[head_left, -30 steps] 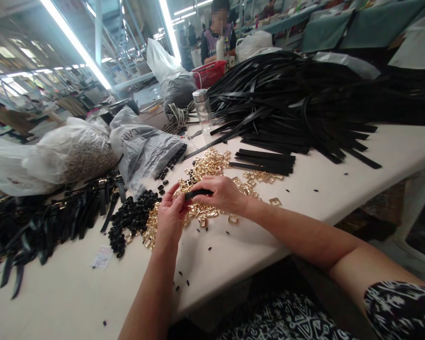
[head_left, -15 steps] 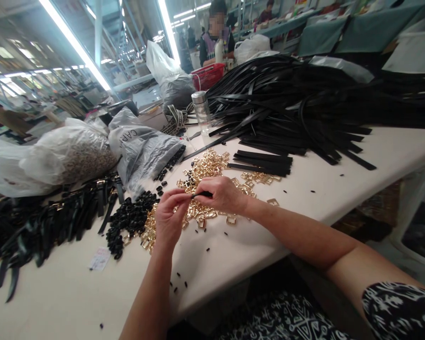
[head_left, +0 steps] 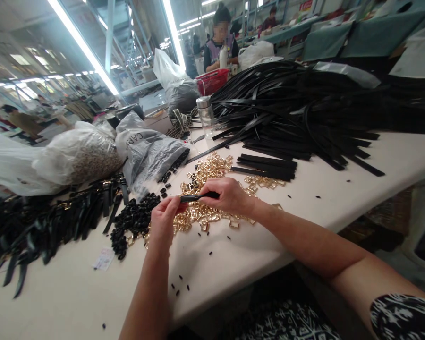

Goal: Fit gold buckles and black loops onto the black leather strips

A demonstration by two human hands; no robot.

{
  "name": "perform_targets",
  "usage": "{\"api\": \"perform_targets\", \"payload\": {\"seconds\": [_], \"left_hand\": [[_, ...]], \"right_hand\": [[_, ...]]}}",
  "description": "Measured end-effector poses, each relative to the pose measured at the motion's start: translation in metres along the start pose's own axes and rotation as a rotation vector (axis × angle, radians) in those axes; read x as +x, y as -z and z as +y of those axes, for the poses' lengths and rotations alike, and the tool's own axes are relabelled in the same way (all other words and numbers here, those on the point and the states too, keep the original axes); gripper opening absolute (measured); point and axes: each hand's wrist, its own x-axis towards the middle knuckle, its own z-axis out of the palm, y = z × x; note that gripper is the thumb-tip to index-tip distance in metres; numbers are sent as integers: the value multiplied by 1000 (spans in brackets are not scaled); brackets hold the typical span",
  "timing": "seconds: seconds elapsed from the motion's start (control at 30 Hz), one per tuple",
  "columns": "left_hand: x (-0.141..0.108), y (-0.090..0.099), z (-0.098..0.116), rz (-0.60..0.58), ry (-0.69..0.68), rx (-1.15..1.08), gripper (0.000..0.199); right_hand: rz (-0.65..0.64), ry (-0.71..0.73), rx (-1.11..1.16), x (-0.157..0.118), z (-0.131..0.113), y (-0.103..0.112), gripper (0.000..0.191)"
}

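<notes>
A short black strap (head_left: 189,199) is stretched between my hands over a heap of gold metal buckles (head_left: 212,167). My left hand (head_left: 165,215) pinches its left end between thumb and fingers. Closed around the right part of the strap is my right hand (head_left: 228,194), with a dark end showing at its fingers. Left of my left hand lies a pile of small black pieces (head_left: 134,217). Cut black strips (head_left: 265,166) lie behind my right hand.
Long black straps (head_left: 269,104) cover the table's back right. A glass bottle (head_left: 206,118), a grey bag (head_left: 145,146) and a red basket (head_left: 214,81) stand behind. Finished-looking straps (head_left: 63,217) lie left. A person (head_left: 219,45) sits across.
My left hand has moved left, away from my right hand, and more of the black strap shows between them. The whole view has shifted slightly.
</notes>
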Motion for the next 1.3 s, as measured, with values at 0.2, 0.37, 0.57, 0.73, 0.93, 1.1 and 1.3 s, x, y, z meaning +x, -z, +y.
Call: {"api": "perform_targets", "payload": {"seconds": [0.2, 0.37, 0.57, 0.73, 0.93, 1.1, 1.3], "left_hand": [[-1, -7, -4, -13, 104, -95, 33], [-5, -15, -5, -53, 142, -124, 34], [-6, -18, -3, -81, 160, -158, 34], [-7, -20, -6, -131, 159, -118, 35], [10, 10, 3, 0, 35, -96, 35], [40, 62, 19, 335, -135, 83, 34], [73, 71, 10, 47, -177, 1162, 13]], "right_hand": [[-3, -32, -22, -2, -7, -6, 20], [-29, -66, -24, -3, -13, -8, 22], [-43, -75, -6, -1, -14, -9, 14], [-93, 30, -124, -1, -14, -7, 17], [-44, 101, -426, 0, 1, 7, 29], [18, 42, -507, 3, 20, 15, 25], [12, 20, -460, 3, 25, 11, 21]]}}
